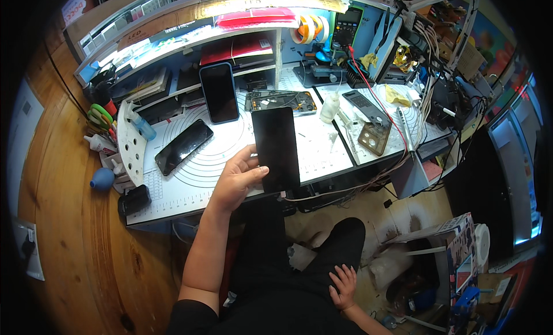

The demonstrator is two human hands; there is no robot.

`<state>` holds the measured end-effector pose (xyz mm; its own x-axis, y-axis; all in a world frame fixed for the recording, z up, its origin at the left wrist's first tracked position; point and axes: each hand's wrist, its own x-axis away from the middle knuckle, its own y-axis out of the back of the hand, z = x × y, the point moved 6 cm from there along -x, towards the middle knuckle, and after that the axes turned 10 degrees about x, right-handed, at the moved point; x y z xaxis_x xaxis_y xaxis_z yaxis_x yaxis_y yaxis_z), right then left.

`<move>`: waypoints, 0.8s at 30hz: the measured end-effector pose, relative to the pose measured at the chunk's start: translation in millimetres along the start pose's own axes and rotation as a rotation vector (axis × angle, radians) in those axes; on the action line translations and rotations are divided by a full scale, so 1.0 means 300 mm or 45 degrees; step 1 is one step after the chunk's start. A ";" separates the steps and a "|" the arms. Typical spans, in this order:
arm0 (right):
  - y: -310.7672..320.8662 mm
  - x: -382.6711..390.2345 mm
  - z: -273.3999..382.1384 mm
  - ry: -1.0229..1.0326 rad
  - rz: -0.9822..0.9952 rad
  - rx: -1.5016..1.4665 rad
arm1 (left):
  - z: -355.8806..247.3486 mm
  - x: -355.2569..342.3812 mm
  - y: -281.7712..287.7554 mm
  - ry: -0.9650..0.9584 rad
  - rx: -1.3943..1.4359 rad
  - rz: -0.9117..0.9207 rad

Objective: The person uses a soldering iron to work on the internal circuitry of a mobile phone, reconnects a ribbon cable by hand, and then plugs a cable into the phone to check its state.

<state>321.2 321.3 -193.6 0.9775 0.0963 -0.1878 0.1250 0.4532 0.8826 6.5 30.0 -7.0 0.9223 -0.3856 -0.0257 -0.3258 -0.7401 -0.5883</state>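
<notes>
Above the front edge of the workbench, my left hand (236,176) grips a dark smartphone (276,148) by its left side, thumb on the face toward me. That face is black and unlit; the other side is hidden. My right hand (344,286) lies on my thigh with its fingers apart and nothing in it. Behind the held phone, an opened phone with bare inner parts (282,101) lies on the bench. To the left, another black phone (184,146) lies at a slant on the white mat (199,173), and a blue-framed phone (220,93) leans upright against the shelf.
A clear dropper bottle (329,107), a grey phone back housing (366,107) and a brown metal plate (374,139) lie right of the bench's middle. A red cable (377,96) hangs over that side. A black case (134,201) sits at the left front corner. An open box (455,248) stands on the floor at right.
</notes>
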 end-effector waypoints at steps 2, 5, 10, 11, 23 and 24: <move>0.000 0.000 0.002 0.001 0.001 0.001 | -0.001 0.003 0.003 0.005 -0.001 0.009; 0.002 0.002 0.006 0.002 -0.001 0.005 | 0.013 -0.006 0.024 -0.006 -0.019 0.029; 0.000 0.002 0.002 0.000 -0.004 -0.003 | 0.014 -0.006 0.027 -0.006 -0.022 0.066; 0.000 0.002 0.003 -0.005 -0.003 -0.005 | 0.015 -0.006 0.028 -0.009 -0.019 0.067; -0.005 0.005 0.000 -0.028 -0.001 -0.008 | 0.013 -0.007 0.022 0.017 0.000 0.071; -0.002 0.005 0.002 -0.028 0.000 -0.008 | 0.014 -0.006 0.026 0.014 -0.010 0.070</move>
<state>322.6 320.5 -194.2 0.9809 0.0767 -0.1786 0.1243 0.4586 0.8799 3.1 27.4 -14.9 0.9006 -0.4320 -0.0487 -0.3776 -0.7217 -0.5801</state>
